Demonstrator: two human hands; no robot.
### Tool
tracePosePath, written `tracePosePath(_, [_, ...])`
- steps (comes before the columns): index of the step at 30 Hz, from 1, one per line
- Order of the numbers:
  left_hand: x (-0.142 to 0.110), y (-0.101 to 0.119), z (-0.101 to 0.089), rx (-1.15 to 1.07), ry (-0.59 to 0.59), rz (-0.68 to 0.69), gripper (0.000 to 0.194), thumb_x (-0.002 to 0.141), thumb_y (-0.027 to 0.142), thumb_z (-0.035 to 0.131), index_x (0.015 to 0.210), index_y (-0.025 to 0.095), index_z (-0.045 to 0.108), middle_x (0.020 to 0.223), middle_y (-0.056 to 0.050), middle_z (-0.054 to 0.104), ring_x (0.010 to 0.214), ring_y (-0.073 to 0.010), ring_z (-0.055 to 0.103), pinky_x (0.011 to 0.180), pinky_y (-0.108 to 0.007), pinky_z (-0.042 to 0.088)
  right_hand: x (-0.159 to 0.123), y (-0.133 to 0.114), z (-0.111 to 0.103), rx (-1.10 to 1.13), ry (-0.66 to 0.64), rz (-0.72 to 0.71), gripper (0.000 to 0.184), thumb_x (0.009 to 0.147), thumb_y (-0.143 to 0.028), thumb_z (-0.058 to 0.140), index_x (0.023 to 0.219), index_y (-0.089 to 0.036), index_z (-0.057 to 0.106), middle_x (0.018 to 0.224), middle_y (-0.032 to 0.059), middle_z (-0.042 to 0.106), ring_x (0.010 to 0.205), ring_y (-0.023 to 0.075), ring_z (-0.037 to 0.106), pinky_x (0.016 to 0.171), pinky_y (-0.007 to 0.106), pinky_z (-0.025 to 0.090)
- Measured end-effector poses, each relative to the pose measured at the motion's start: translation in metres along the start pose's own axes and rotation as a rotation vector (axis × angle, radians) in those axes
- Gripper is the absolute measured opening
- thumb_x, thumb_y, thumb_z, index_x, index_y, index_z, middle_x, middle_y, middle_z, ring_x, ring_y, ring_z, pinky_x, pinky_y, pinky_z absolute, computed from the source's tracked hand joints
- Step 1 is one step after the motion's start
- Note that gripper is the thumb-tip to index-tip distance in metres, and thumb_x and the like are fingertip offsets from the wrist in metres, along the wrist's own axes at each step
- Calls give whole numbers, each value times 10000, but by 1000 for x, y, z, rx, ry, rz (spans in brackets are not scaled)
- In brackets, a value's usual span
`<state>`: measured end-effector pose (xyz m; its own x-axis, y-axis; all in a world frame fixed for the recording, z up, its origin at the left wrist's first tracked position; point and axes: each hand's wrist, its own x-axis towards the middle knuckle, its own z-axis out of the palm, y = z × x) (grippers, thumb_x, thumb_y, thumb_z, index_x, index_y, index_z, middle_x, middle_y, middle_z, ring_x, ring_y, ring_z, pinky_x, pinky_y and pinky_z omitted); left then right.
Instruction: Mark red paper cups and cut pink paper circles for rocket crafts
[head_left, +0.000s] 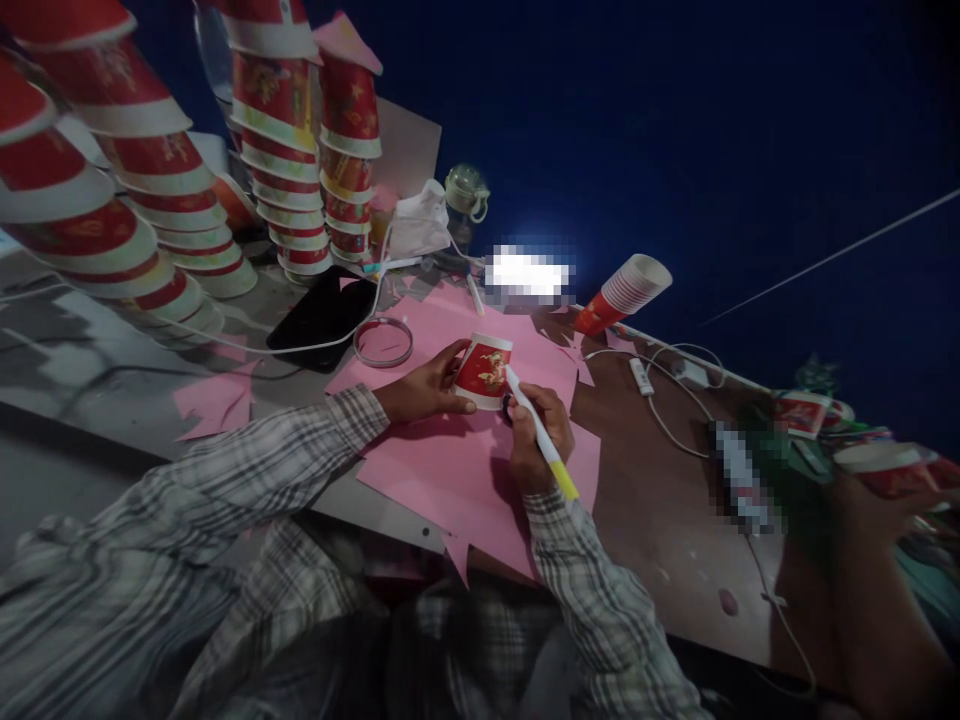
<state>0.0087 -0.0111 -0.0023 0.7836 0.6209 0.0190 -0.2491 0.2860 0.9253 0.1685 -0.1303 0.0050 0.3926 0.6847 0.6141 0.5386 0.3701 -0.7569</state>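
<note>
A red-and-white paper cup with a gold figure is in my left hand, over pink paper. The thumb lies along the cup's lower edge and the other fingers reach behind it. My right hand is closed around a white marker with a yellow end. The marker's front end points at the right side of the cup; whether it touches I cannot tell. A small dark piece, perhaps a cap, shows by the right fingers.
Tall stacks of red paper cups rise at the left, near a black phone-like slab. A roll of tape lies on the paper. More nested cups and white cables lie rightward. Another person's arm is at far right.
</note>
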Motion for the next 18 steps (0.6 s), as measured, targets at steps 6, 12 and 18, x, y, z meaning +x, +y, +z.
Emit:
tracePosePath(6, [0, 1, 1, 24, -23, 20, 1045, 618, 210, 949, 1531, 231, 441, 1445, -194, 628, 1362, -360, 603, 1076, -490, 535, 1, 0, 1, 5, -4, 39, 243, 939, -384, 591, 1103, -237, 694, 948, 45, 710, 822, 193, 698, 740, 364, 615])
tracePosePath(12, [-2, 3, 2, 41, 2, 29, 1026, 610, 249, 959, 1517, 173, 485, 1422, -215, 638, 1347, -399, 608, 1118, -576, 489, 0, 1, -4, 29, -58, 3, 219, 925, -368, 608, 1057, -235, 721, 949, 51, 729, 817, 199, 700, 732, 371, 612])
tracePosePath(18, [-2, 5, 2, 34, -8, 26, 1001, 637, 221, 943, 1527, 214, 483, 1472, -194, 616, 1369, -372, 596, 1129, -527, 490, 1, 2, -4, 61, 34, 49, 238, 936, -387, 596, 1071, -233, 718, 894, 29, 712, 767, 177, 683, 692, 338, 594])
